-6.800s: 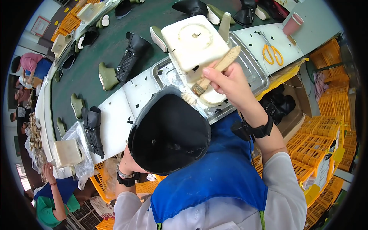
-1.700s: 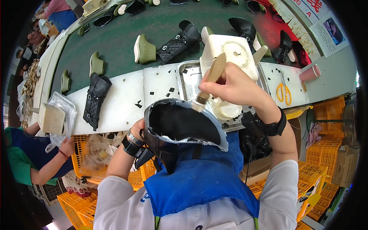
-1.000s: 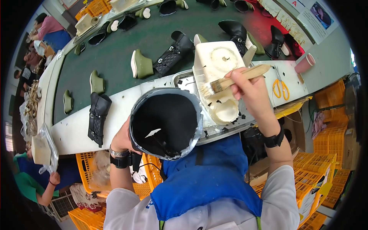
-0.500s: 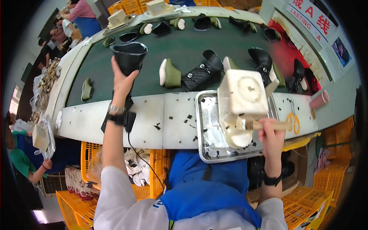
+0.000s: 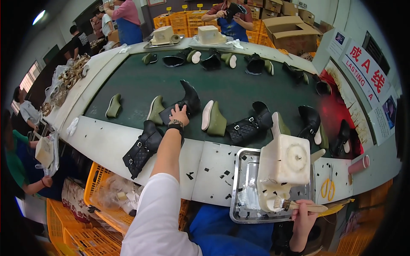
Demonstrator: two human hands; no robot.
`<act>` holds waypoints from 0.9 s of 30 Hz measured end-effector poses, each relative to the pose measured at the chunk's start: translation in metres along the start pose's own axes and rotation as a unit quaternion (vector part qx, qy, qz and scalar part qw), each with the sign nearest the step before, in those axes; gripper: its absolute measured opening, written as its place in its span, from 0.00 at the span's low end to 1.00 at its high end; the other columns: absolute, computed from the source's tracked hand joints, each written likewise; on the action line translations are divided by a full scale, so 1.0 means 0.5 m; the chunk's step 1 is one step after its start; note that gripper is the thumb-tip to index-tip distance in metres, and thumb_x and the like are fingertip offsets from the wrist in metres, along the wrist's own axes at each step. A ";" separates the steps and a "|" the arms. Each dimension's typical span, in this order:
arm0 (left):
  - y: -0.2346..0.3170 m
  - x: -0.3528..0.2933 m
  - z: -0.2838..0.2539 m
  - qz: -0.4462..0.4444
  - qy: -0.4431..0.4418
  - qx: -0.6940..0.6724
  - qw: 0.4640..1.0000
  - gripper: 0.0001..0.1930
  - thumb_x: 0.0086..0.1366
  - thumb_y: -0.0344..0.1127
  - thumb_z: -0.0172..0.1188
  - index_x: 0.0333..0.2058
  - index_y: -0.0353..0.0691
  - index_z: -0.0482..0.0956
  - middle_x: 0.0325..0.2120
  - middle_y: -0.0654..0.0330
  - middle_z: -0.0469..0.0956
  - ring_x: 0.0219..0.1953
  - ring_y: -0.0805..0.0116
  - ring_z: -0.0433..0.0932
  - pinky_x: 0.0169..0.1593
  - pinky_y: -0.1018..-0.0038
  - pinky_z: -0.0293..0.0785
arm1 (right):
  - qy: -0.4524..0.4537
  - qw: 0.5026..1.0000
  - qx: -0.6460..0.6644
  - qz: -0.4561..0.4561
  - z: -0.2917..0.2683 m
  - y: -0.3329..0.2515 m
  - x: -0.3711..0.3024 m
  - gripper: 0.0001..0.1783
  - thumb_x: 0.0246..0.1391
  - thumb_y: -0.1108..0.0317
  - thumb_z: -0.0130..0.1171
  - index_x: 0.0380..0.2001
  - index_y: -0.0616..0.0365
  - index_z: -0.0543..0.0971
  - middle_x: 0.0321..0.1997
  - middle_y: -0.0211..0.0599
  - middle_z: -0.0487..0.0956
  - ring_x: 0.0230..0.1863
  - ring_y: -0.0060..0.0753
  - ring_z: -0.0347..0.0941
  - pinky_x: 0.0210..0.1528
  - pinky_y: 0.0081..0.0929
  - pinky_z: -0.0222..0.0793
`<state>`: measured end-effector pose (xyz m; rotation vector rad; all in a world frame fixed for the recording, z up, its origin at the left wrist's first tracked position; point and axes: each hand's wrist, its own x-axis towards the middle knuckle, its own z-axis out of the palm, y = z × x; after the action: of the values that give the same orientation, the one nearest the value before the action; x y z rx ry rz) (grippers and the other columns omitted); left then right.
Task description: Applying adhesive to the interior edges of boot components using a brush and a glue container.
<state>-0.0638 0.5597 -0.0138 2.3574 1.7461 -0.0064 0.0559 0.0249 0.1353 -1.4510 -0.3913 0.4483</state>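
Observation:
My left hand (image 5: 180, 115) is stretched out over the green belt, fingers around the shaft of a black boot (image 5: 191, 97) lying there. Part of that boot is hidden under the hand. Beside it stands an olive-green wedge sole (image 5: 156, 109). Nearer me, another black boot (image 5: 143, 148) with quilting and buckles lies across the pale bench edge, left of my forearm. My right hand (image 5: 304, 218) is closed around the wooden handle of a brush (image 5: 287, 205). The bristles rest in the low trough of a cream, box-shaped container (image 5: 285, 160), which sits in a metal tray (image 5: 236, 196).
More boots (image 5: 250, 128) and wedge soles (image 5: 215, 118) lie along the belt (image 5: 141, 89). Yellow scissors (image 5: 328, 187) and a pink cylinder (image 5: 359, 164) are right of the tray. Black scraps dot the bench. Co-workers (image 5: 232, 17) stand across the belt and at left.
My left hand has gone from holding a boot upright to reaching over one lying on the belt. The brush bristles have dropped into the trough. My view has tilted up.

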 end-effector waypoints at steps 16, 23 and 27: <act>-0.328 -0.326 -0.073 0.000 0.057 -0.011 0.998 0.63 0.28 0.57 0.70 0.62 0.58 0.38 0.56 0.42 0.51 0.57 0.42 0.53 0.54 0.46 0.51 | 0.031 0.993 0.057 -0.099 -0.077 0.003 0.017 0.08 0.55 0.69 0.47 0.32 0.64 0.71 0.15 0.30 0.66 0.13 0.14 0.58 0.13 0.08 0.51; -0.312 -0.339 -0.104 0.071 0.153 -0.058 0.984 0.50 0.33 0.45 0.68 0.58 0.54 0.54 0.35 0.48 0.70 0.38 0.48 0.71 0.48 0.61 0.64 | 0.111 0.986 0.026 -0.125 -0.112 0.003 0.018 0.09 0.57 0.66 0.47 0.33 0.60 0.72 0.14 0.22 0.61 0.14 0.11 0.51 0.15 0.09 0.43; -0.229 -0.395 -0.153 0.146 0.183 -0.277 0.932 0.45 0.36 0.39 0.69 0.56 0.45 0.58 0.38 0.47 0.72 0.41 0.55 0.73 0.46 0.69 0.68 | 0.094 0.986 0.020 -0.138 -0.142 -0.013 0.017 0.10 0.56 0.67 0.49 0.35 0.63 0.72 0.22 0.26 0.67 0.18 0.12 0.57 0.17 0.09 0.50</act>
<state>-0.2407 0.4176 0.0672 2.2325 1.2627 0.8984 0.0999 -0.0320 0.1359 -1.3611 -0.4219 0.0952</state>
